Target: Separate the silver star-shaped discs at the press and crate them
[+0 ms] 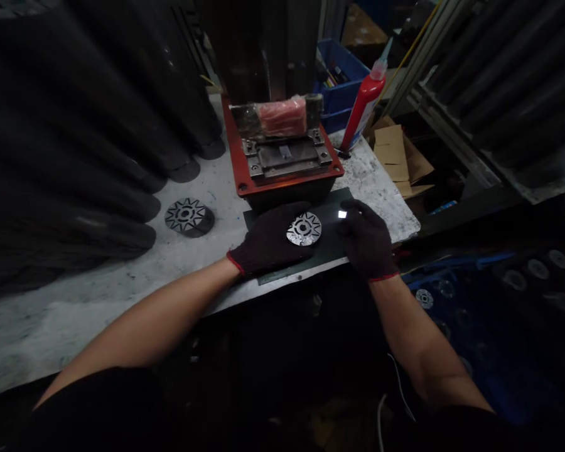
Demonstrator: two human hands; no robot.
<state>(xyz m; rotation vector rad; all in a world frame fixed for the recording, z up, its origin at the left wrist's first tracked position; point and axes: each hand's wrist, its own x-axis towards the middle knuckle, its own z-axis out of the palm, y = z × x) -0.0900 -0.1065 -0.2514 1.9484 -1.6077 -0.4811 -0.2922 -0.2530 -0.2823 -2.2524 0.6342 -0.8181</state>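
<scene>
My left hand [277, 242], in a dark glove with a red cuff, is closed around a round slotted metal rotor core [304, 228]. The patterned face of the core points up. To the right, my gloved right hand [366, 237] pinches a small bright rectangular piece [342, 214] between its fingertips, apart from the core. Both hands are over a dark mat [329, 242] at the bench edge. A second rotor core [186, 215] rests on the bench to the left.
Behind my hands stands a red-framed fixture [289, 160] with a pink wrapped block [282, 116] on it. A red bottle [363, 103] leans near a blue bin [341, 81]. Dark cylinders [122, 204] line the left; a cardboard box [393, 150] sits right.
</scene>
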